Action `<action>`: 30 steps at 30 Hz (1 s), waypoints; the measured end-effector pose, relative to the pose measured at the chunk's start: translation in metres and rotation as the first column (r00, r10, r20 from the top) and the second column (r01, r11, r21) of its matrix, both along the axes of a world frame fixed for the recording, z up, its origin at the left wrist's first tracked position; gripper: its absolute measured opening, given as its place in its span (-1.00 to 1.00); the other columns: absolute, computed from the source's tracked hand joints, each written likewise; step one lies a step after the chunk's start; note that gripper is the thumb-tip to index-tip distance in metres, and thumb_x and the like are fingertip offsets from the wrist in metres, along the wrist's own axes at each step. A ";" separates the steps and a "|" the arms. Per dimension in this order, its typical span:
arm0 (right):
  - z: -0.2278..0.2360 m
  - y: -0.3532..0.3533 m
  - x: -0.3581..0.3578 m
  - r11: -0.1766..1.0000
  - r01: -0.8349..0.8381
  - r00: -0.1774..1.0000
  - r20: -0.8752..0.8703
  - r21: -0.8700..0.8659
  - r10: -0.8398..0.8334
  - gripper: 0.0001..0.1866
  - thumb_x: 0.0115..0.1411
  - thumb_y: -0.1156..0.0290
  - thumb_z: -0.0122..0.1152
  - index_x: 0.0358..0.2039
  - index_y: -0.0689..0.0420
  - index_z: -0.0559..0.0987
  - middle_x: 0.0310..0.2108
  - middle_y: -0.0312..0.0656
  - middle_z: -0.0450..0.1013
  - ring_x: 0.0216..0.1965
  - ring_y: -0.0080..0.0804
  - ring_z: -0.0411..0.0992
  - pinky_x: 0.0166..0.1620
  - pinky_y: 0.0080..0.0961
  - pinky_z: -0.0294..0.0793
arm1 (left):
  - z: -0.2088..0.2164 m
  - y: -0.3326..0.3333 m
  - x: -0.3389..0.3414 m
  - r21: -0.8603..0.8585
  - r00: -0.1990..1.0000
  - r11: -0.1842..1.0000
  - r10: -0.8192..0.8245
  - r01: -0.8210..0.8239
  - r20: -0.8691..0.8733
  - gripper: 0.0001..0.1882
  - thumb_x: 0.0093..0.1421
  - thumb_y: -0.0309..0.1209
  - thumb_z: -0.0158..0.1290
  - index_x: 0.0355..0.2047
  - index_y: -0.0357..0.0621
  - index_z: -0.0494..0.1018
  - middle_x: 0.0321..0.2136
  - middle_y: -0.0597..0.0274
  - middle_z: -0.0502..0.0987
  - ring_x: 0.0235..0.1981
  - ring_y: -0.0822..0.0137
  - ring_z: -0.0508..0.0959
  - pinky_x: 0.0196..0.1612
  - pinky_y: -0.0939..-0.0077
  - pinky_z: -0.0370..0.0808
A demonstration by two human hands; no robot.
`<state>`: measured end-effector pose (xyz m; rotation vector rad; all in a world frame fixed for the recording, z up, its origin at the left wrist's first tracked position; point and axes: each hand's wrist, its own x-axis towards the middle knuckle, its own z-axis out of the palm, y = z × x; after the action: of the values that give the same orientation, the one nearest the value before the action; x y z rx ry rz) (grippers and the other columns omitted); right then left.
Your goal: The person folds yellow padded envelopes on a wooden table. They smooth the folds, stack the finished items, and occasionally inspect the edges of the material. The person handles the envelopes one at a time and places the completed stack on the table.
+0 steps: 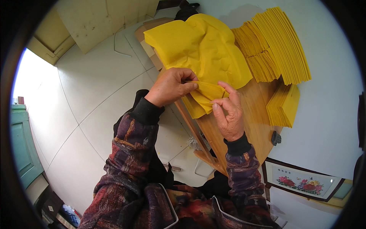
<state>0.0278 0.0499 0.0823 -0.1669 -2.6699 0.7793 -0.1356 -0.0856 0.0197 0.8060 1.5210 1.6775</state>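
A yellow cloth-like sheet [196,47], crumpled and draped, spreads over the wooden table toward its far end. My left hand [171,87] pinches a folded yellow edge [207,91] between thumb and fingers. Just to the right, my right hand [229,114] reaches up to the same fold, its forefinger against the material. The thumb and another finger of that hand come together by a tiny pale tip at the fold, too small to name. A flap of yellow material hangs below the left hand near the table's edge.
On the wooden table [248,103], stacks of folded yellow sheets [282,45] stand along the wall, with a smaller yellow stack [284,105] nearer me. A small dark object [276,138] lies by the wall. Below right is a framed flower picture [301,181]. Tiled floor [84,95] stretches left.
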 end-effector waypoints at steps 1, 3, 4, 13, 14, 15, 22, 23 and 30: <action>0.000 0.000 0.000 1.000 0.006 1.000 -0.001 -0.018 -0.006 -0.92 0.09 0.49 0.15 -0.43 0.23 0.55 0.07 0.03 0.33 0.02 -0.06 0.30 0.08 -0.29 0.28 | 0.000 0.000 0.000 0.002 1.000 1.000 0.000 0.000 -0.006 -0.85 0.11 -0.44 0.10 -0.41 -0.31 0.48 -0.58 0.35 0.47 -0.52 0.56 0.42 -0.40 0.62 0.39; -0.001 -0.001 -0.001 0.998 0.016 1.000 -0.002 -0.060 -0.017 -0.91 0.11 0.48 0.14 -0.43 0.23 0.53 0.06 0.05 0.33 0.00 -0.07 0.31 0.07 -0.30 0.28 | 0.001 -0.001 -0.001 -0.006 1.000 1.000 -0.015 0.015 -0.018 -0.86 0.14 -0.45 0.09 -0.38 -0.31 0.48 -0.54 0.37 0.48 -0.49 0.58 0.42 -0.39 0.65 0.39; -0.002 -0.001 -0.002 0.997 0.030 0.999 -0.028 -0.072 -0.032 -0.90 0.13 0.48 0.12 -0.43 0.24 0.52 0.06 0.05 0.33 -0.01 -0.08 0.32 0.05 -0.32 0.30 | 0.001 -0.001 -0.001 -0.015 0.999 0.999 -0.030 0.030 -0.022 -0.87 0.16 -0.47 0.09 -0.35 -0.31 0.48 -0.50 0.40 0.49 -0.47 0.60 0.41 -0.37 0.67 0.38; -0.010 0.003 -0.020 0.977 0.185 0.971 -0.136 -0.103 -0.198 -0.87 0.23 0.48 0.05 -0.40 0.29 0.45 0.04 0.07 0.35 -0.04 -0.11 0.38 0.00 -0.36 0.35 | -0.003 -0.002 -0.002 0.074 0.997 0.995 -0.073 0.071 0.026 -0.89 0.13 -0.49 0.11 -0.39 -0.30 0.47 -0.52 0.37 0.50 -0.44 0.55 0.45 -0.34 0.65 0.42; -0.011 0.003 -0.022 0.977 0.190 0.970 -0.135 -0.095 -0.202 -0.87 0.23 0.49 0.04 -0.40 0.29 0.45 0.04 0.07 0.35 -0.04 -0.10 0.38 0.00 -0.34 0.35 | -0.003 -0.002 -0.001 0.103 0.994 0.992 -0.079 0.071 0.073 -0.89 0.11 -0.49 0.12 -0.42 -0.30 0.47 -0.53 0.34 0.51 -0.45 0.52 0.46 -0.35 0.62 0.42; -0.011 0.003 -0.023 0.977 0.195 0.970 -0.133 -0.088 -0.206 -0.88 0.23 0.49 0.04 -0.40 0.29 0.45 0.04 0.08 0.35 -0.04 -0.10 0.38 0.01 -0.33 0.35 | -0.004 -0.001 -0.001 0.110 0.996 0.992 -0.070 0.064 0.051 -0.89 0.11 -0.49 0.12 -0.42 -0.30 0.47 -0.53 0.33 0.51 -0.45 0.52 0.46 -0.35 0.62 0.42; 0.004 -0.011 -0.006 0.979 0.204 0.962 -0.189 0.025 -0.195 -0.89 0.03 0.56 0.20 -0.39 0.24 0.50 0.06 0.03 0.32 0.09 -0.04 0.27 0.10 -0.28 0.28 | -0.004 0.001 -0.001 0.023 0.999 1.000 -0.018 0.019 -0.045 -0.88 0.09 -0.50 0.11 -0.40 -0.32 0.47 -0.53 0.29 0.52 -0.46 0.51 0.48 -0.34 0.60 0.43; 0.009 -0.014 0.000 0.983 0.165 0.978 -0.140 0.077 -0.153 -0.86 -0.02 0.57 0.23 -0.38 0.23 0.51 0.07 0.02 0.31 0.11 -0.04 0.25 0.11 -0.27 0.26 | -0.004 0.001 -0.001 0.036 0.999 0.999 -0.022 0.023 -0.025 -0.88 0.09 -0.50 0.11 -0.40 -0.33 0.47 -0.54 0.28 0.52 -0.47 0.51 0.48 -0.34 0.60 0.43; 0.014 -0.016 0.004 0.986 0.033 0.999 0.004 0.163 -0.034 -0.79 -0.13 0.61 0.26 -0.40 0.21 0.53 0.07 -0.01 0.30 0.15 0.00 0.19 0.16 -0.20 0.22 | -0.004 0.002 0.001 0.056 1.000 0.998 -0.016 0.014 0.022 -0.89 0.10 -0.50 0.11 -0.40 -0.33 0.47 -0.54 0.29 0.51 -0.48 0.52 0.47 -0.36 0.59 0.43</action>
<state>0.0322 0.0341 0.0968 -0.1722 -2.7150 0.5485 -0.1344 -0.0839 0.0160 0.8234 1.4557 1.7189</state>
